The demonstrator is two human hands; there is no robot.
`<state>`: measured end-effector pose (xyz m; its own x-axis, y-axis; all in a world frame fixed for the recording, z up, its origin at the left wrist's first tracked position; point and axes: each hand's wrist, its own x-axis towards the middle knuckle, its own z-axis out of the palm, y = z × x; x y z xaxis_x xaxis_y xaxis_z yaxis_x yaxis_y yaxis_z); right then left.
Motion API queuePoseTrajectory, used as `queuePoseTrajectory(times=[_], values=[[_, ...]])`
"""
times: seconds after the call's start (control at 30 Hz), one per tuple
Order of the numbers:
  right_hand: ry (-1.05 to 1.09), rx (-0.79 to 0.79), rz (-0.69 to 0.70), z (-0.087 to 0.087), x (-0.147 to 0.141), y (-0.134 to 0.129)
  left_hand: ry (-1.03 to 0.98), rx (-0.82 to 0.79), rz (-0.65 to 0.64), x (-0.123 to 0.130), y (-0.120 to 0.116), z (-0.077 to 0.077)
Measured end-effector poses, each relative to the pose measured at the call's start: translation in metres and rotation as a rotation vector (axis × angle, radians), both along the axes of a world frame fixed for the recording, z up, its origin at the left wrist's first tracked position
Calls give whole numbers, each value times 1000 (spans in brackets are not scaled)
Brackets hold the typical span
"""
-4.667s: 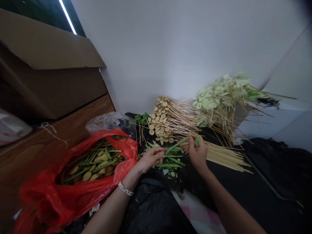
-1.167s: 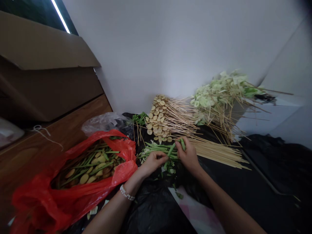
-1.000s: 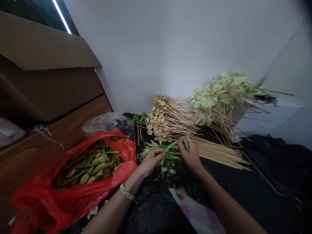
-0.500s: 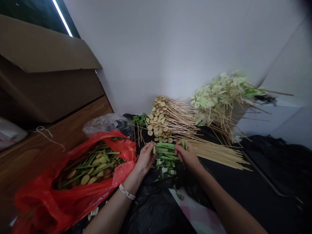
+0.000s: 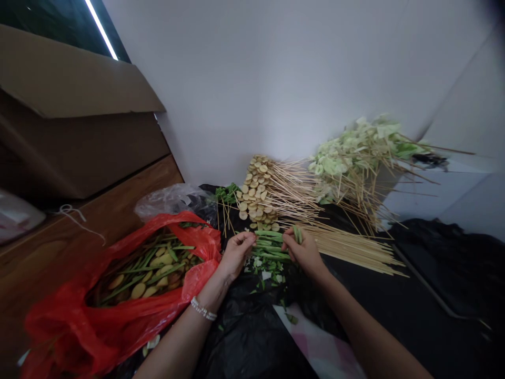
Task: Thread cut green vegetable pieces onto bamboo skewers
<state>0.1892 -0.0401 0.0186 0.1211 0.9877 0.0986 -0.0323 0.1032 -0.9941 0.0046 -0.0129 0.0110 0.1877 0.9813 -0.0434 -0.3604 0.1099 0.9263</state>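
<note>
My left hand (image 5: 236, 255), with a beaded bracelet at the wrist, is closed with thumb and fingertips pinched at the left end of a row of green beans (image 5: 270, 248). Whatever sits in that pinch is too small to make out. On the other side of the row, my right hand (image 5: 304, 252) is closed around a few short green bean pieces (image 5: 298, 235), which poke up above the fingers. Below the row, leafy green scraps (image 5: 266, 276) lie scattered on black plastic (image 5: 256, 331).
At left lies a red plastic bag (image 5: 130, 321) holding potato slices and green stalks. Behind my hands are skewered potato slices (image 5: 258, 192), bare bamboo skewers (image 5: 355, 247) and skewered cabbage (image 5: 355, 147). A cardboard box (image 5: 79, 147) stands at far left, before a white wall (image 5: 256, 79).
The green piece that stood up in my left fingertips is no longer visible there. My left hand has shifted slightly and turned; the right hand has stayed nearly in place with its bean pieces.
</note>
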Motion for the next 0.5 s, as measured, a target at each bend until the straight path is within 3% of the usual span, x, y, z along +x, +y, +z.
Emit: queuePoseTrajectory(times=[0.13, 0.27, 0.33, 0.4, 0.47, 0.5], values=[[-33, -110, 251, 0, -4, -4, -28, 16, 17, -3, 1, 3], [67, -167, 415, 4, -8, -10, 103, 85, -144, -3, -6, 9], [127, -135, 391, 8, -6, -12, 288, 189, -292, -1, -12, 11], [184, -102, 330, 13, -1, -11, 456, 288, -525, 1, -18, 12], [226, -72, 281, 16, 7, -8, 550, 328, -736, 2, -21, 12], [227, -59, 268, 17, 10, -7, 571, 333, -781, 2, -22, 11]])
